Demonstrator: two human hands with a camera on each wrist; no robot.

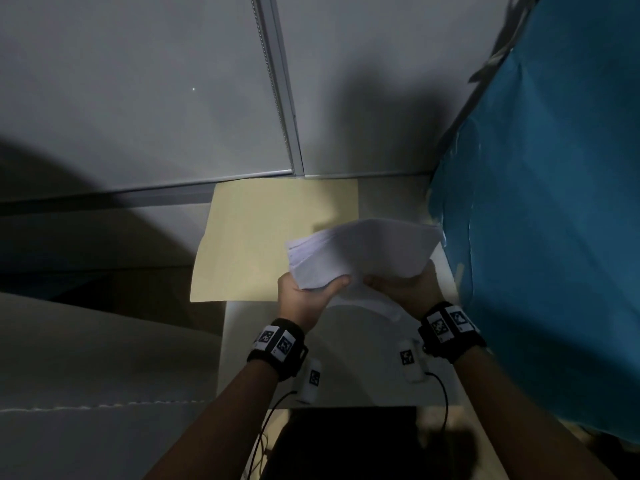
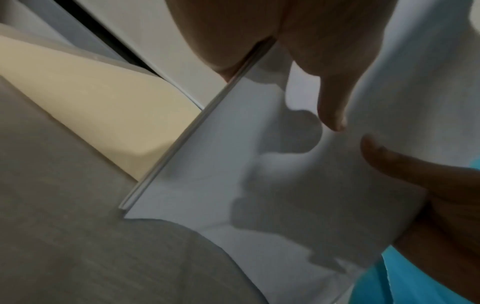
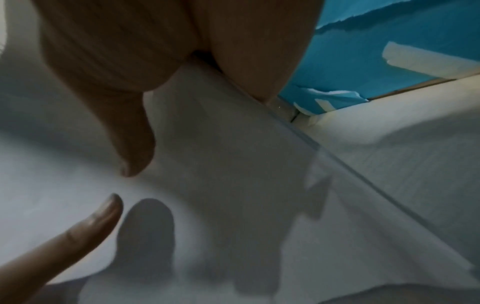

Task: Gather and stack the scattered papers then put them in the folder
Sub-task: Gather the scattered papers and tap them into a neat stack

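Note:
A stack of white papers (image 1: 363, 251) is held above the desk, bowed upward in the middle. My left hand (image 1: 308, 292) grips its near left corner, thumb on top. My right hand (image 1: 401, 285) grips the near right side. Behind and to the left lies the cream folder (image 1: 263, 237), flat and closed, its left part hanging past the desk's edge. The left wrist view has the stack's left edge (image 2: 182, 148) over the folder (image 2: 109, 115), with my thumb (image 2: 332, 107) on the top sheet. In the right wrist view my thumb (image 3: 132, 144) presses the papers (image 3: 233, 185).
A blue covered panel (image 1: 547, 220) stands close on the right. A grey partition wall (image 1: 173, 98) rises behind the white desk (image 1: 249, 341). A dark object (image 1: 346, 441) sits at the desk's near edge. Cables run from my wrist bands.

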